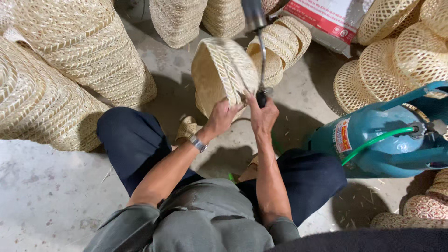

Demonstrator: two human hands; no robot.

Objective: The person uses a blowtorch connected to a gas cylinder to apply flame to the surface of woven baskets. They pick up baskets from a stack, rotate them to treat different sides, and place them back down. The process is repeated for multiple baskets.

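A woven basket [224, 74] is gripped at its rim by the left hand [223, 116] above the concrete floor [46, 196], while a metal torch [259, 56] is clasped by the right hand [263, 114] just beside it.

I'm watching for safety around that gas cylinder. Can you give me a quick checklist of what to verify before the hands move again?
1. Left hand gripping the woven basket: ok.
2. Right hand holding the torch wand: ok.
3. Flame lit at the wand's tip: cannot tell, blurred.
4. Green hose joined to the blue gas cylinder: ok.
5. Cylinder away from the basket stacks: not ok, stacks right beside it.
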